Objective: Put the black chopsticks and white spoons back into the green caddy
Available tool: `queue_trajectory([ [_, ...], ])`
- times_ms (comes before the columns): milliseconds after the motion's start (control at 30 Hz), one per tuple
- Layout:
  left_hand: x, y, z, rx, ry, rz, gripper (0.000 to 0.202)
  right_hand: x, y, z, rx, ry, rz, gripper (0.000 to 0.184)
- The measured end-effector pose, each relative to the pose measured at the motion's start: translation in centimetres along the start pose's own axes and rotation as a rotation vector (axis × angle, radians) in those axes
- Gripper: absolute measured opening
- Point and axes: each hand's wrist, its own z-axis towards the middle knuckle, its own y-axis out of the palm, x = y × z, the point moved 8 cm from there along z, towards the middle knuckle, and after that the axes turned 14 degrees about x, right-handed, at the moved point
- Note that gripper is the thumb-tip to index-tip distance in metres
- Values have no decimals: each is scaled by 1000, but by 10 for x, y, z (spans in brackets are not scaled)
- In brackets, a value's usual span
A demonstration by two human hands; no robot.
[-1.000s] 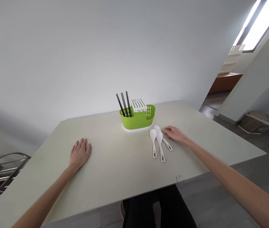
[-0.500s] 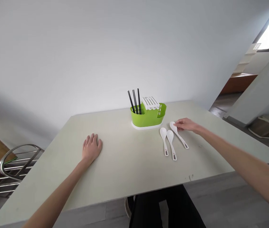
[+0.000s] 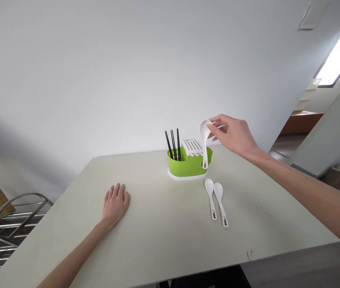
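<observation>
My right hand [image 3: 232, 134] pinches a white spoon [image 3: 205, 142] by its bowl, handle hanging down, in the air just above the right end of a green cutlery holder [image 3: 187, 165]. Black chopsticks [image 3: 173, 144] stand in the holder's left part, and a white slotted insert [image 3: 191, 146] sits in its middle. Two more white spoons [image 3: 216, 202] lie side by side on the table in front of the holder. My left hand [image 3: 115, 202] rests flat on the pale table [image 3: 158, 232], fingers spread, holding nothing.
A metal rack [image 3: 4, 224] stands low at the left beside the table. A white wall runs behind the table. At the right a doorway leads to a grey floor and a wooden step [image 3: 303, 120].
My right hand has picked one spoon off the table and raised it above the holder's right end. The left hand has stayed flat. The view has tilted upward.
</observation>
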Motion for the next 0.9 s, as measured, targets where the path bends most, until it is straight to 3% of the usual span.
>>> queue_trajectory([
  [133,-1,0,-1,5,3,15,63,-37,37,19,56,-154,-20,36],
  [267,-1,-1,-4,19,12,13,60,-43,77,22,106,-292,-246,28],
  [567,-3,1,-7,65,9,-16,57,-33,164,-18,-154,-398,-520,30],
  [733,-1,1,-7,67,29,-14,58,-28,193,-35,-292,-464,-600,31],
  [900,-2,2,-8,98,30,-11,56,-27,208,-47,-374,-498,-631,27],
])
